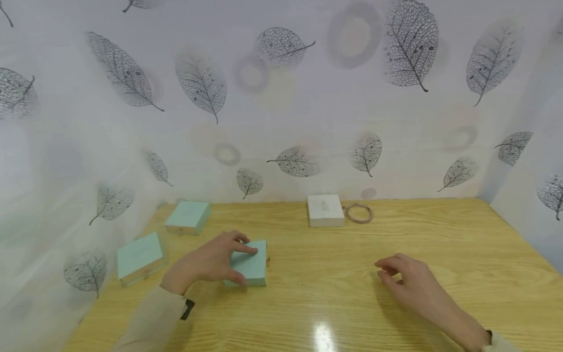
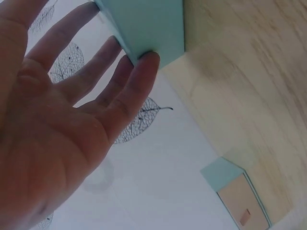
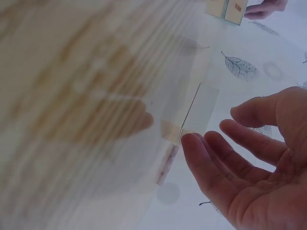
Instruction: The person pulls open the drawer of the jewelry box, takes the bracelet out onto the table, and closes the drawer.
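Note:
A mint-green box (image 1: 250, 266) with a small tan tab on its right side lies on the table, left of centre. My left hand (image 1: 215, 259) grips it, with the thumb at its front edge, a finger across the top and other fingers at its far side. In the left wrist view, fingertips meet the mint-green box (image 2: 148, 28) along its edge and side. My right hand (image 1: 411, 281) hovers over the table on the right, its fingers loosely bent with nothing between them.
Two more mint-green boxes, one in front (image 1: 140, 256) and one behind (image 1: 188, 217), lie at the left. At the back stand a white box (image 1: 325, 210) and, beside it, a pinkish-brown ring (image 1: 359, 221). A leaf-patterned curtain (image 1: 272, 112) borders the wooden table (image 1: 325, 293).

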`<action>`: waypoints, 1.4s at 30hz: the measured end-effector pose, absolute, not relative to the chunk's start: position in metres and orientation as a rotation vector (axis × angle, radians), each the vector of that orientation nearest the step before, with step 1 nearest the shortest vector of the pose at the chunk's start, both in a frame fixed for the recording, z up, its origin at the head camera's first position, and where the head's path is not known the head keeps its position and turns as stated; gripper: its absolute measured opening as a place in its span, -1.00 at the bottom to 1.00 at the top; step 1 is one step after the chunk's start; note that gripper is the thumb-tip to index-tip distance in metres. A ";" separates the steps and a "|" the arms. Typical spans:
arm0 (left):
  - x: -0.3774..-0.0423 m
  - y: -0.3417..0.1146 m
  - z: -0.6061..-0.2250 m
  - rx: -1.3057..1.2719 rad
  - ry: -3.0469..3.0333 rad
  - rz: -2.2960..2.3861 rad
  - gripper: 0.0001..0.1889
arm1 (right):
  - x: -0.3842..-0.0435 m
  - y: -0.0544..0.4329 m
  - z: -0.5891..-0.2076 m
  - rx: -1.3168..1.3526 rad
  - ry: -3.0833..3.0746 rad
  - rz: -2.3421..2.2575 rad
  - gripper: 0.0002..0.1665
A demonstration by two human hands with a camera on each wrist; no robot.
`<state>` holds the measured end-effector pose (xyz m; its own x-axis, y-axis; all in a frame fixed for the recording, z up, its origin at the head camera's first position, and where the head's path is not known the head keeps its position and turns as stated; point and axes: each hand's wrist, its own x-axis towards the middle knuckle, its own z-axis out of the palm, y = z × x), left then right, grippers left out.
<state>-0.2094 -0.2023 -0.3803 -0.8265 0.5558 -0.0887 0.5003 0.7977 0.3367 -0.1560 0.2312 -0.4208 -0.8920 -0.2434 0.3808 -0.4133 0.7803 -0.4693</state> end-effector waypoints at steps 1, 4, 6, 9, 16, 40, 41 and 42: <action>-0.209 -0.201 -0.381 0.836 2.805 0.450 -0.24 | -0.156 0.230 -0.420 0.507 -2.679 0.812 -0.79; -0.209 -0.196 -0.382 0.839 2.792 0.469 -0.23 | -0.156 0.227 -0.419 0.518 -2.691 0.822 -0.80; -0.208 -0.193 -0.382 0.850 2.782 0.473 -0.23 | -0.156 0.225 -0.419 0.523 -2.699 0.831 -0.81; -0.207 -0.188 -0.382 0.867 2.768 0.474 -0.23 | -0.156 0.221 -0.418 0.533 -2.711 0.845 -0.81; -0.202 -0.180 -0.382 0.896 2.771 0.472 -0.24 | -0.158 0.205 -0.417 0.628 -2.704 0.878 -0.83; -0.197 -0.177 -0.383 0.917 2.777 0.484 -0.27 | -0.192 0.131 -0.411 0.912 -2.859 1.234 -0.82; -0.197 -0.176 -0.383 0.918 2.768 0.491 -0.27 | -0.192 0.129 -0.412 0.918 -2.870 1.277 -0.81; -0.197 -0.175 -0.384 0.918 2.758 0.499 -0.28 | -0.192 0.127 -0.413 0.921 -2.883 1.307 -0.81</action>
